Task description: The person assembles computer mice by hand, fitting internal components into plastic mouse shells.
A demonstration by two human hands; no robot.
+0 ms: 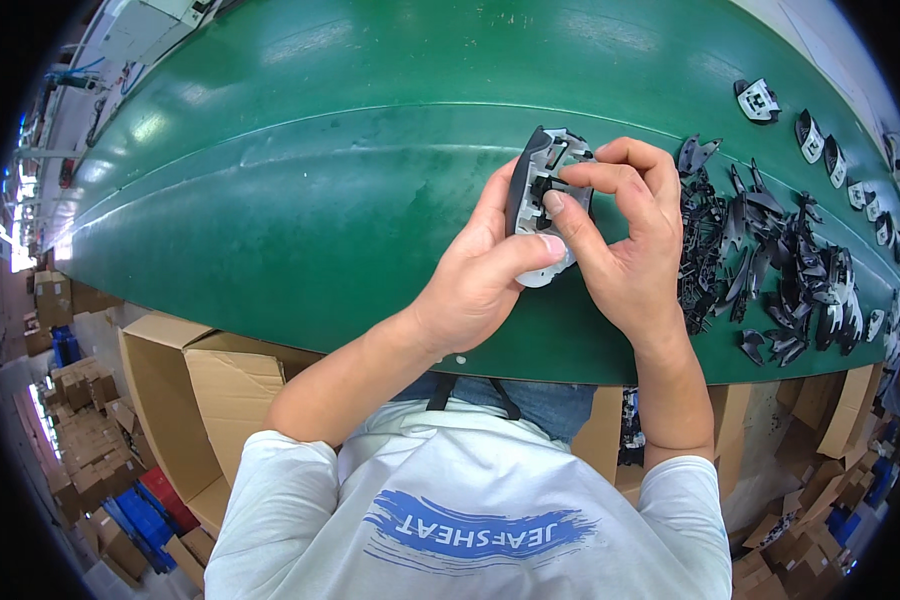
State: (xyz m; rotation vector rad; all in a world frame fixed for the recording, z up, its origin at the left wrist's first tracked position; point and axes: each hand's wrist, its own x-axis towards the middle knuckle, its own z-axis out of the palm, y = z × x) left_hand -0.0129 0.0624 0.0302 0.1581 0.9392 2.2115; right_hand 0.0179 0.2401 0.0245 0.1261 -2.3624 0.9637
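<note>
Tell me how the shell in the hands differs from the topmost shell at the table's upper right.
The held shell is in the left hand, with the right hand at its inner side; the topmost shell lies untouched on the green table.
Fingers partly cover the held shell; the topmost shell is uncovered.
Both pair dark outer parts with a pale inner side.
</note>
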